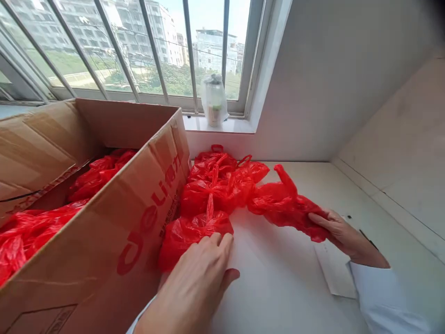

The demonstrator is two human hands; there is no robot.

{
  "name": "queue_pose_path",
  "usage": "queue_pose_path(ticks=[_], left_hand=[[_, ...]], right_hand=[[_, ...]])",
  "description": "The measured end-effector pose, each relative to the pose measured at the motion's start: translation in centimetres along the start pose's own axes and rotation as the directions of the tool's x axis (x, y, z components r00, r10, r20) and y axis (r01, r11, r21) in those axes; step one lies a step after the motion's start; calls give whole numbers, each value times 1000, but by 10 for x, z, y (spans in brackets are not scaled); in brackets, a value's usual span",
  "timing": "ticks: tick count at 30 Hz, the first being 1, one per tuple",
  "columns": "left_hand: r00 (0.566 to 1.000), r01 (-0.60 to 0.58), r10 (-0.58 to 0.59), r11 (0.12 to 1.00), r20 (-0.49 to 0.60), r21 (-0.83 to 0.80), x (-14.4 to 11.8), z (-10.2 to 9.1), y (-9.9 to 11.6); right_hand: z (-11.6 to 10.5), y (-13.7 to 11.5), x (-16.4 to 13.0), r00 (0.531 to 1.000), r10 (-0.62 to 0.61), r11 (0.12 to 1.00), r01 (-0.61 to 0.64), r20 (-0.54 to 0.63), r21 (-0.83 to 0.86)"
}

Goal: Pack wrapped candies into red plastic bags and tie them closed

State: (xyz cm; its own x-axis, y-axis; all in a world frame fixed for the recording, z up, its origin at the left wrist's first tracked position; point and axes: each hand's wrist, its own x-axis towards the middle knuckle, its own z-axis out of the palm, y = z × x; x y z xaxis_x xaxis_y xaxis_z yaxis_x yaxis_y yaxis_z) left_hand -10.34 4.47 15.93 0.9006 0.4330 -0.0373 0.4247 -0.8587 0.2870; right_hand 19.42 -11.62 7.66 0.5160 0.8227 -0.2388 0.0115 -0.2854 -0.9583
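Observation:
My right hand [339,229] grips one end of a red plastic bag [292,204], which stretches leftward above the white tabletop [271,273]. My left hand [201,273] is at a tied red plastic bag [194,227] standing against the carton, its fingers extended over the bag's near side and the thumb apart. Whether those fingertips press on the bag is hard to make out. Behind it, more knotted red bags [215,171] are bunched between the carton and the wall. The held bag's left end meets this bunch.
A large open cardboard box [153,199] fills the left side, with red bags [100,176] inside. A white paper [335,271] lies under my right forearm. On the sill of the barred window stands a container in a clear bag [213,102]. Walls bound the back and right.

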Motion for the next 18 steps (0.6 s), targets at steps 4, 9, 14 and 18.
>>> queue_pose_path(ticks=[4,9,14,18], left_hand=[[984,37,-40,999,174,21,14,0,-2],[981,-6,-3,999,196,45,25,13,7],[988,-120,106,986,112,118,44,40,30],[970,-125,84,977,229,175,63,58,44]], right_hand=[[35,22,-1,993,-68,948,95,98,-304],[48,39,-5,966,-244,854,170,-90,-492],[68,25,-10,868,-448,686,487,213,-541],[75,16,-12,817,-396,619,574,419,-536]])
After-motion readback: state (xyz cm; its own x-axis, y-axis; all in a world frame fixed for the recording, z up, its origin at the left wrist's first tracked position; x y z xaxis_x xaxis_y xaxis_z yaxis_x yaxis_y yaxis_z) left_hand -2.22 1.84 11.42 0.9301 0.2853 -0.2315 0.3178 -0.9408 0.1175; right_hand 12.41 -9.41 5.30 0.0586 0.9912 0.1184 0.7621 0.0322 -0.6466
